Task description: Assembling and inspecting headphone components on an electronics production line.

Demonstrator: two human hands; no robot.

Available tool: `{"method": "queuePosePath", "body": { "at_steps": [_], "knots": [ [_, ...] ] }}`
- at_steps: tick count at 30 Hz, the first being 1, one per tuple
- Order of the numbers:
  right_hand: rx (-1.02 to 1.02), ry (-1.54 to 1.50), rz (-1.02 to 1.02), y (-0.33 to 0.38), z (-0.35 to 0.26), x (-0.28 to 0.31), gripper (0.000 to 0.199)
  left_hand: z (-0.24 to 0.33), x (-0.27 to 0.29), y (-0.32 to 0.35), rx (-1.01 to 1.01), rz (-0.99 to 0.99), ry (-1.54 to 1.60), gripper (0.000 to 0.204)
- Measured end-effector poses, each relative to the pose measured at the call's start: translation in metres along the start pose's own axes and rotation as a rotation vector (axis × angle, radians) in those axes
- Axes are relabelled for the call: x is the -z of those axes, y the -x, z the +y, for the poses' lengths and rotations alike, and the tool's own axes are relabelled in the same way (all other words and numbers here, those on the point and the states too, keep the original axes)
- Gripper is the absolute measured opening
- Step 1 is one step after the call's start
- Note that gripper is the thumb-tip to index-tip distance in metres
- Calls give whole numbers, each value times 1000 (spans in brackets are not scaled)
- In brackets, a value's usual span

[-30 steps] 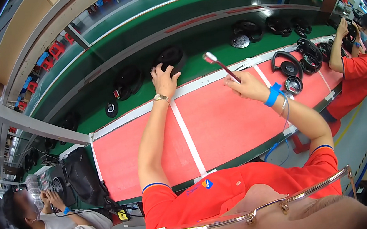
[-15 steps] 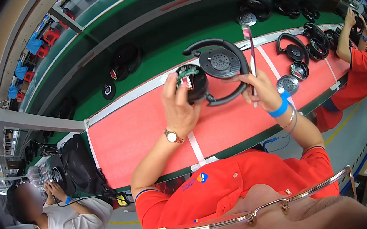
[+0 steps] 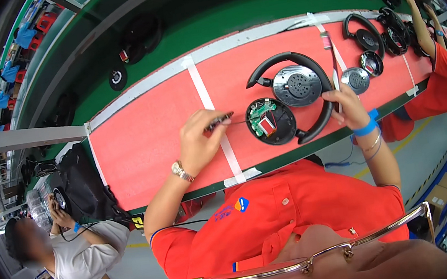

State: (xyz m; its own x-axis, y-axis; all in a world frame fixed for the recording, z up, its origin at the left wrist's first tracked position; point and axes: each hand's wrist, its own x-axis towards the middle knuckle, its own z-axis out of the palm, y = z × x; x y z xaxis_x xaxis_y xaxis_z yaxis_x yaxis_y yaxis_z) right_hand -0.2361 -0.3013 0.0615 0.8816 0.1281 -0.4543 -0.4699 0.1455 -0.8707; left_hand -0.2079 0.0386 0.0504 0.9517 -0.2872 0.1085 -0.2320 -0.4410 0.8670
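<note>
A pair of black over-ear headphones lies on the pink mat in front of me. One ear cup shows a perforated grey disc. Its other ear cup is uncovered, showing a green circuit board and a red-and-white block. Just left of that cup, my left hand pinches a small dark flat part, seen nearly edge-on; a thin wire appears to join it to the cup. With my right hand I hold a slim brush with pink-and-white bristles, my fingers touching the headband.
More headphones lie along the pink mat to the right, with a loose perforated disc. Others rest on the green belt behind. A person in white works at the left, beside a black bag; a red-sleeved person works at the right.
The headphones have come down onto the mat, nearer and to the right. My left hand has let go of the uncovered ear cup, moved left, and now pinches the dark part.
</note>
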Motion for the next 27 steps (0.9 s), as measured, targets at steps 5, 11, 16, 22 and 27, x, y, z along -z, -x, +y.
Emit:
{"method": "queuePosePath", "body": {
  "at_steps": [5, 11, 16, 22, 27],
  "knots": [
    [-13, 312, -85, -24, 4, 8, 27, 4, -17, 25, -583, -235, -258, 20],
    [823, 1016, 232, -33, 13, -22, 42, 7, -61, 34, -716, -354, -273, 34],
    [643, 1119, -76, 12, 19, -30, 44, 5, -69, 42, -855, -234, -405, 26],
    [584, 1396, -136, 32, 14, -30, 52, 3, -70, 42, -919, -188, -454, 21],
    [546, 1397, -201, 41, 19, -49, 51, 4, -69, 40, -908, -214, -461, 21]
  ]
}}
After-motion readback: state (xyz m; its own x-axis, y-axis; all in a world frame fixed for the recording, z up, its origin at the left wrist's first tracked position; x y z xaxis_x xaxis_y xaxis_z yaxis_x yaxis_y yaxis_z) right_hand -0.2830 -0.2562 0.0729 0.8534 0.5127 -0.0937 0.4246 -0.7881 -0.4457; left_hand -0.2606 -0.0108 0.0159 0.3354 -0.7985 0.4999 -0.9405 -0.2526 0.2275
